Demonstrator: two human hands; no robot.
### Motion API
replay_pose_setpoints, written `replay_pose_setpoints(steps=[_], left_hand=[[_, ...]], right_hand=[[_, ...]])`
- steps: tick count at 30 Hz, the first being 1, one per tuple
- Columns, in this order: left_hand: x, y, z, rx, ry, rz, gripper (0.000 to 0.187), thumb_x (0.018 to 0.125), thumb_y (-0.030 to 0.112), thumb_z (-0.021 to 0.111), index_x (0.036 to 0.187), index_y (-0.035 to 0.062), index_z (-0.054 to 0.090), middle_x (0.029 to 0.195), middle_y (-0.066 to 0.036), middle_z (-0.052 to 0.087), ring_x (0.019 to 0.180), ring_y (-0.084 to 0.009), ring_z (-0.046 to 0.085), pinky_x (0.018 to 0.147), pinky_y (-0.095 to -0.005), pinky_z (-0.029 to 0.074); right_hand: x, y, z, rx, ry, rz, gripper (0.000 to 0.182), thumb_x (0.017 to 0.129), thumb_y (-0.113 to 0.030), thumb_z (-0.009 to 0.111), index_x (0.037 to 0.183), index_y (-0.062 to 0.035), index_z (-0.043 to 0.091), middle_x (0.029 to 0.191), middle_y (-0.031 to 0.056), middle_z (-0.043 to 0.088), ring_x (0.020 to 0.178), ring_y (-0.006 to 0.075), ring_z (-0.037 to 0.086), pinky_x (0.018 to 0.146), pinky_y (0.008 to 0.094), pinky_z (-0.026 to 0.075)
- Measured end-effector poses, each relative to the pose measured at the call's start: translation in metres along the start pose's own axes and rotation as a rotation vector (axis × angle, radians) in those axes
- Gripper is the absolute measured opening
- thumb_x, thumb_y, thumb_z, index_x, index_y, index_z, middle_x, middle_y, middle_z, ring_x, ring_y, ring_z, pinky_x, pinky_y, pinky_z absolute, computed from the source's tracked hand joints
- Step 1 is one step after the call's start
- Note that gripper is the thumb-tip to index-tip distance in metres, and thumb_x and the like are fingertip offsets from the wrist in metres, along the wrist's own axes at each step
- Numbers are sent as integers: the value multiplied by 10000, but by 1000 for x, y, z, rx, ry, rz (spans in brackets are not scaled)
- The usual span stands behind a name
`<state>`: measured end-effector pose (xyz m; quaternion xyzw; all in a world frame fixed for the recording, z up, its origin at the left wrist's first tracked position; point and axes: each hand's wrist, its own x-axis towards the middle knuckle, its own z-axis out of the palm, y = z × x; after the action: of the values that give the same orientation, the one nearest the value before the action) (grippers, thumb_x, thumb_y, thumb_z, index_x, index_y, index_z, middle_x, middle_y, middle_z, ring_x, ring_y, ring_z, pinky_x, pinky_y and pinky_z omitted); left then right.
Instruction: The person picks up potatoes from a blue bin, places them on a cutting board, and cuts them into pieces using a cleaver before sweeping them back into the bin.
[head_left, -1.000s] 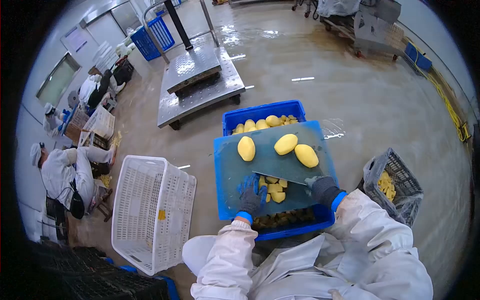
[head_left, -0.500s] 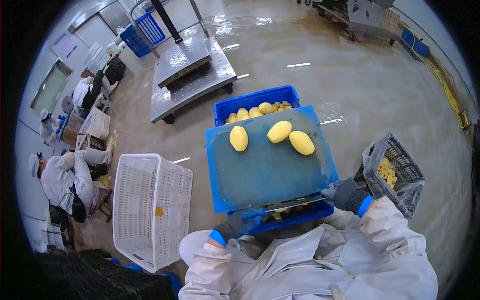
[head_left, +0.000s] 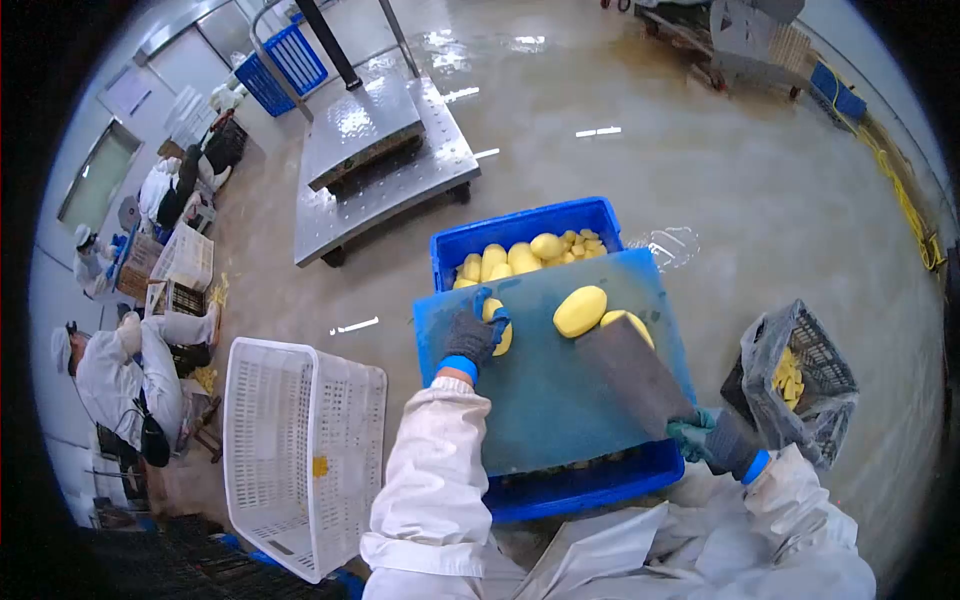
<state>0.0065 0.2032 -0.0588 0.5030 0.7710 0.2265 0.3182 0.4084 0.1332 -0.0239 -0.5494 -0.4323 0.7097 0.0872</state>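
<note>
A blue cutting board (head_left: 540, 400) lies across a blue bin (head_left: 590, 497) on the floor. My left hand (head_left: 471, 333), in a grey and blue glove, is closed round a peeled potato (head_left: 503, 340) at the board's left side. In my gloved right hand (head_left: 718, 440) is the handle of a broad cleaver (head_left: 635, 375), its blade over the right of the board. One whole potato (head_left: 580, 311) lies beyond the blade; another (head_left: 628, 322) is partly hidden by it. Several peeled potatoes (head_left: 522, 257) fill the bin's far end.
A white crate (head_left: 315, 450) stands at the left, a metal platform scale (head_left: 385, 170) beyond it. At the right is a lined black crate (head_left: 800, 375) with yellow pieces. People in white (head_left: 135, 370) sit along the left wall. A yellow hose (head_left: 900, 200) runs along the right wall.
My left hand has moved from the board's near edge to the left potato. My right hand has swung the cleaver from the near edge to over the board's right side. The view has shifted slightly.
</note>
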Motion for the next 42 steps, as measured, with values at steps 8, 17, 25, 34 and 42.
replay_pose_setpoints(steps=[8, 17, 25, 34, 42], left_hand=[[-83, -44, 65, -190, 114, 200, 523, 850, 347, 597, 1280, 82, 460, 1210, -218, 509, 1074, -337, 531, 936, -414, 413], [-102, -50, 69, -201, 114, 177, 499, 886, 285, 543, 1324, 81, 419, 1233, -220, 508, 1141, -345, 498, 950, -407, 401], [-100, -45, 72, -75, 306, 168, 456, 818, 243, 588, 1238, 91, 500, 1119, -233, 548, 1009, -411, 521, 896, -459, 413], [-102, -49, 70, -82, 272, 40, 420, 825, 196, 597, 1215, 60, 525, 1083, -216, 598, 1001, -360, 579, 863, -408, 461], [-102, -58, 76, -70, 307, 97, 426, 835, 231, 589, 1214, 51, 520, 1071, -227, 596, 983, -365, 586, 841, -426, 468]], right_hand=[[2, -41, 69, -79, -48, -149, 297, 889, -239, 562, 1107, -40, 532, 699, 16, 557, 535, 88, 530, 469, 236, 444], [21, -11, 121, -553, 190, -513, 278, 879, -255, 535, 1056, -40, 527, 790, 182, 627, 679, 302, 629, 616, 388, 495], [11, -26, 128, -833, 245, -414, 306, 861, -307, 537, 1019, -44, 536, 842, 237, 617, 799, 402, 603, 692, 478, 476], [25, -50, 145, -986, 200, -430, 342, 832, -331, 543, 977, -22, 522, 856, 244, 621, 825, 401, 610, 713, 462, 481], [10, -59, 173, -1113, 160, -279, 338, 854, -307, 512, 1023, -18, 468, 846, 228, 632, 811, 382, 625, 711, 470, 486]])
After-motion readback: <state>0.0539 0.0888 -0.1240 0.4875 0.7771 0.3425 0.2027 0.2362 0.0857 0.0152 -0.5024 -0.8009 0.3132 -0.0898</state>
